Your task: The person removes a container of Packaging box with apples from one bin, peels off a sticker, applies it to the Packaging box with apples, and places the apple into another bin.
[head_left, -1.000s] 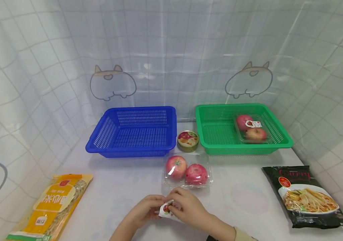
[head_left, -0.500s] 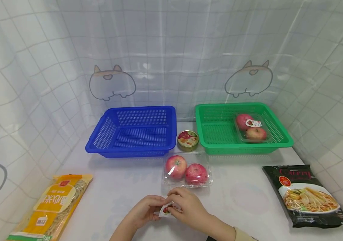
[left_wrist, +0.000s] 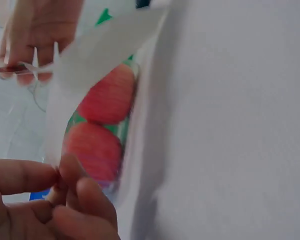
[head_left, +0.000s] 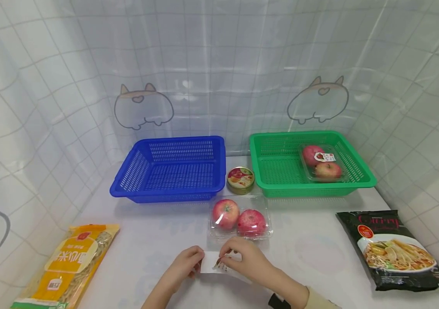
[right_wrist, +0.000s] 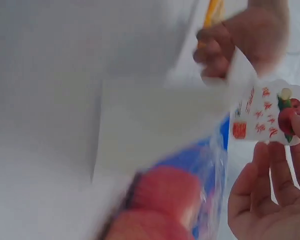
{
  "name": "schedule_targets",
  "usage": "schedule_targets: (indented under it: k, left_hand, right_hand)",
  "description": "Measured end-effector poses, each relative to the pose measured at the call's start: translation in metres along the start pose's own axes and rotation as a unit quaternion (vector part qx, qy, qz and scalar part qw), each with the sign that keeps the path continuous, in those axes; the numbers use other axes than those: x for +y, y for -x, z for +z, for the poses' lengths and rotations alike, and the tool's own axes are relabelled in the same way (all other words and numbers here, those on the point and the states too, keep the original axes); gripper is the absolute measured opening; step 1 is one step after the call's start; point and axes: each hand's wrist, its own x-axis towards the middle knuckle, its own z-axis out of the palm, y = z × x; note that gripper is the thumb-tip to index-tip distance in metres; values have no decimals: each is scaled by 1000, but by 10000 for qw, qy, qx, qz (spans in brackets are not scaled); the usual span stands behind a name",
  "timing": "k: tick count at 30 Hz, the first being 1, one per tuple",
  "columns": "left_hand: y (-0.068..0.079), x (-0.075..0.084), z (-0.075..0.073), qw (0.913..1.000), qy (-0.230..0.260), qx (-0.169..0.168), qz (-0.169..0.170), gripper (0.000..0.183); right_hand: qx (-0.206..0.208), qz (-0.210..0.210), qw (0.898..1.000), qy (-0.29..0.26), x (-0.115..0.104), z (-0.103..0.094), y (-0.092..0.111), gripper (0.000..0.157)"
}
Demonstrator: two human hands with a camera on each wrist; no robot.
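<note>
My left hand [head_left: 182, 266] pinches one end of a white backing paper [head_left: 207, 262]. From that paper a sticker label [right_wrist: 252, 117], printed with red apples and red writing, lifts away with its far end still against it. Thumb and fingers of my right hand [head_left: 248, 259] hold the label by its apple-printed end. Just beyond both hands lies a clear plastic clamshell box [head_left: 263, 221] with two red apples [head_left: 225, 214] inside. In the left wrist view the paper [left_wrist: 85, 55] curves between the hands and partly covers the apples.
A blue basket [head_left: 167, 198] stands at the back left. The green basket [head_left: 304, 192] at the back right holds another labelled apple box [head_left: 324, 164]. Between them sits a round can [head_left: 240, 180]. A yellow noodle bag [head_left: 67, 262] lies left, a black curry noodle pack [head_left: 393, 253] right.
My hands have drawn apart, the right one a little to the right. The label has peeled up from the white backing paper, which now shows between them.
</note>
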Motion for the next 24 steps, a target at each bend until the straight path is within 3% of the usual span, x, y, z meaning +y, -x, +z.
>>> schedule_targets:
  k: [3,6,12,16,18,20,24]
  left_hand:
    - [1,-1,1,9971,-616,443,69,20]
    - [2,-2,1,9880,-1322,786,114,17]
    - [4,0,0,9626,-2453,1145,128,15]
    - [7,7,-2,9376,-3164,1411,291,15]
    - [6,13,-3,9232,-3445,1610,556,14]
    - [3,22,-3,9161,-3470,1776,943,11]
    - [-11,41,2,9021,-3266,1957,2031,7]
  right_hand:
    - [-41,558,9970,-533,2,-12,-3,4]
    - [182,914,9926,-772,5,-27,-9,5]
    - [1053,1484,9791,-906,9,-55,-21,8]
    - [1273,1753,9725,-853,13,-63,-27,11]
    - [1304,1759,9724,-812,16,-64,-29,13]
    - [1323,1739,9732,-720,19,-65,-33,13]
    - [1395,1628,9754,-512,29,-65,-38,16]
